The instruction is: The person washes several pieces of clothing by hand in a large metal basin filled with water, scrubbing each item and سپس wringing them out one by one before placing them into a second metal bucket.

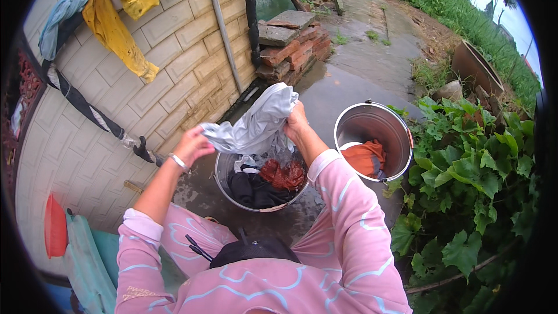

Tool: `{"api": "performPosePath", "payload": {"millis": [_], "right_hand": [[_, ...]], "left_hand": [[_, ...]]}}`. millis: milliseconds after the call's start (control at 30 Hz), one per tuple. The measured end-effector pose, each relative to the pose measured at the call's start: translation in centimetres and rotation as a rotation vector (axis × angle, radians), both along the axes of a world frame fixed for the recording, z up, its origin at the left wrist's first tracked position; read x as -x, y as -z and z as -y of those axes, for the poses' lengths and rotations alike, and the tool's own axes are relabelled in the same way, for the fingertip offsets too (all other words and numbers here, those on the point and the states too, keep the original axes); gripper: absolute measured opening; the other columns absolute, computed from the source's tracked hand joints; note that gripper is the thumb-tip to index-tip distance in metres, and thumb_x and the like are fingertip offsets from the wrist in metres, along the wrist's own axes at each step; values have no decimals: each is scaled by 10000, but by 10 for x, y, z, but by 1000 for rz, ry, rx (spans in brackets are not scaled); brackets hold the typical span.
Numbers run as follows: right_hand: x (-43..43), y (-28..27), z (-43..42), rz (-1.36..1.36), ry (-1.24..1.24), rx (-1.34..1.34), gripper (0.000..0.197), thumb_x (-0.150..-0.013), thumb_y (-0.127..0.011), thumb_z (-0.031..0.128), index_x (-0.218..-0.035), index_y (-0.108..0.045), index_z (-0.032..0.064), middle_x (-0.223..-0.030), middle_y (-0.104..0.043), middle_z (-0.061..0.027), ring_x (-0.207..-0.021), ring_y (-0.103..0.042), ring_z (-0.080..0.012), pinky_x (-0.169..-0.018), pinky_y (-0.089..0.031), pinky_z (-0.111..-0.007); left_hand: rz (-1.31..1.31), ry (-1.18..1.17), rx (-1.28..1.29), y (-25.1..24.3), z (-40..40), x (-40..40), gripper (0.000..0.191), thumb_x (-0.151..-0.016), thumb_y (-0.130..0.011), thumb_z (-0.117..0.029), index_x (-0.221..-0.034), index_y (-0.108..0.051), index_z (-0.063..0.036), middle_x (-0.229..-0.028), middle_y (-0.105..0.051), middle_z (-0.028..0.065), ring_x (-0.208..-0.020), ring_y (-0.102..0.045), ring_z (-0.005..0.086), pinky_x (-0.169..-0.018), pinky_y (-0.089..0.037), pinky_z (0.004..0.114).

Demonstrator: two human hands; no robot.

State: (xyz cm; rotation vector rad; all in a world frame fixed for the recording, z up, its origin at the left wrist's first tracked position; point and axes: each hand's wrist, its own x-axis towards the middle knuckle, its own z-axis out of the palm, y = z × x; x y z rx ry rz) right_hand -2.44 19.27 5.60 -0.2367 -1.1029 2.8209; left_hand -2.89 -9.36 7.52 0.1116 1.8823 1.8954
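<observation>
A wet, light grey cloth garment [257, 122] is stretched between my two hands above a round metal basin [219, 179]. My left hand [193, 146], with a bracelet at the wrist, is at its left end; how firmly the fingers hold it is hard to tell. My right hand [297, 120] grips the bunched upper right part. Water drips from the cloth. Inside the basin lie a dark garment [255, 189], a red-brown cloth [283, 174] and some pale fabric. To the right stands a metal bucket [399, 139] holding an orange garment [365, 157] and something white.
A tiled wall [165, 69] with a pipe [224, 30] rises at the left, yellow clothing [117, 22] hanging before it. Stacked bricks [296, 52] stand beyond the basin. Leafy plants [466, 174] border the bucket's right side. A red plastic vessel [56, 226] is at lower left.
</observation>
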Motion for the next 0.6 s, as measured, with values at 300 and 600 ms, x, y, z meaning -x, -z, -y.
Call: {"api": "performPosePath", "payload": {"millis": [300,600], "right_hand": [[-3,-9,30,59,-44,34,104,-857,-574,156,-909,-605,72,-777,-615,-26,-673,-599,-152,-606,-512,-324],[1,-4,32,-185,-229,326,254,-823,-628,200,-1028,-567,63,-996,-615,-63,-893,-601,-197,-809,-500,-379]], "left_hand": [[-700,401,879,87,-41,30,908,-567,-809,-443,-1240,-430,35,-1162,-530,158,-1071,-528,263,-953,-406,306],[-476,71,-10,100,-107,23,603,-650,-801,-185,-1161,-531,-12,-1123,-584,87,-1003,-558,191,-865,-434,305]]}}
